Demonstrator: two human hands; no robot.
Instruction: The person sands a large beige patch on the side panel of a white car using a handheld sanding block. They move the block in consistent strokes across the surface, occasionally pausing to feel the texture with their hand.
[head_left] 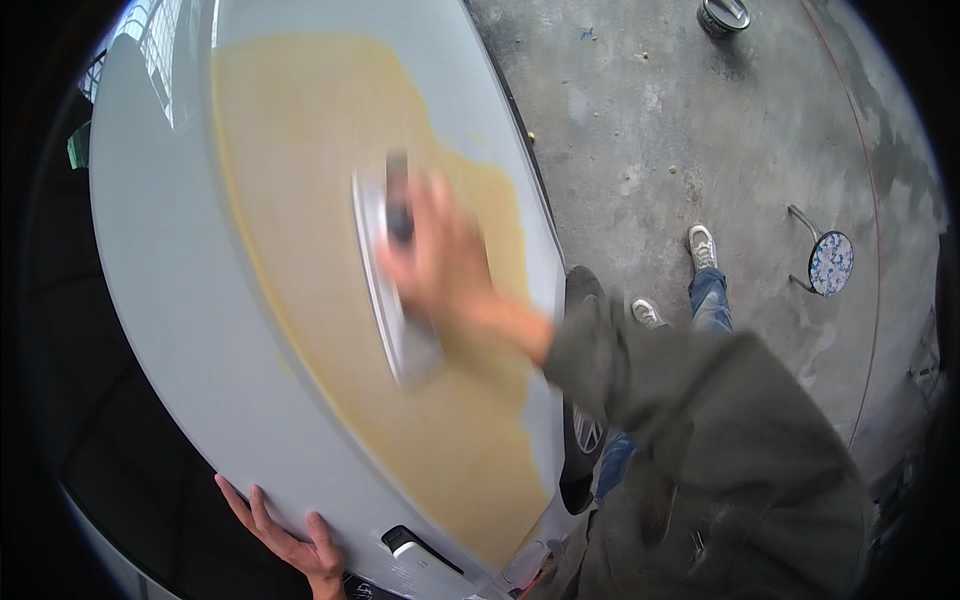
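Note:
A large patch of tan body filler covers much of the light grey car panel. My right hand, blurred by motion, grips the dark knob of a long hand sanding block. The block lies along the middle of the filler, its pale base edge toward the left. At the lower edge my left hand rests on the panel's border beside the dark window glass, fingers spread, holding nothing. To the right of it sits a door handle in the panel.
A car wheel shows beneath the panel's right side, next to my shoes. On the concrete floor stand a round stool with a patterned seat and an open tin. A red line runs along the floor.

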